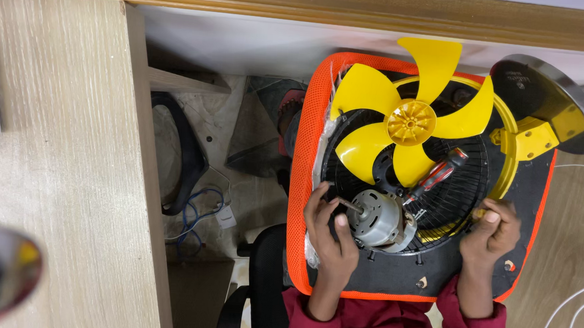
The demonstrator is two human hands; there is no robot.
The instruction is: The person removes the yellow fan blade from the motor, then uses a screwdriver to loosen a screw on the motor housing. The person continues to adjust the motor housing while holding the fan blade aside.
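- the left hand (329,235), lower centre of the frame, grasps a silver electric motor (376,220), fingers wrapped at its shaft end where a thin metal shaft (351,205) sticks out toward the upper left.
- the right hand (492,232), lower right of centre, is clenched at the edge of the black wire fan guard (450,201); whether it pinches something small i cannot tell.
- the motor lies on the guard, and the guard lies on a black seat pad with an orange mesh border (299,185).
- a yellow fan blade (410,120) rests on the guard just above the motor, and a red-handled screwdriver (436,175) lies slanted between blade and motor.
- a round metal base with a yellow bracket (545,112) sits at the upper right.
- a pale wood-grain desk top (54,190) fills the left of the frame, with a wooden ledge (288,0) across the top.
- below the desk edge, a stone-patterned floor (213,125) shows blue cables (198,209) and a dark loop.
- white cords (577,306) trail at the lower right over a wooden surface.
- dark red sleeves (397,326) show at the bottom.
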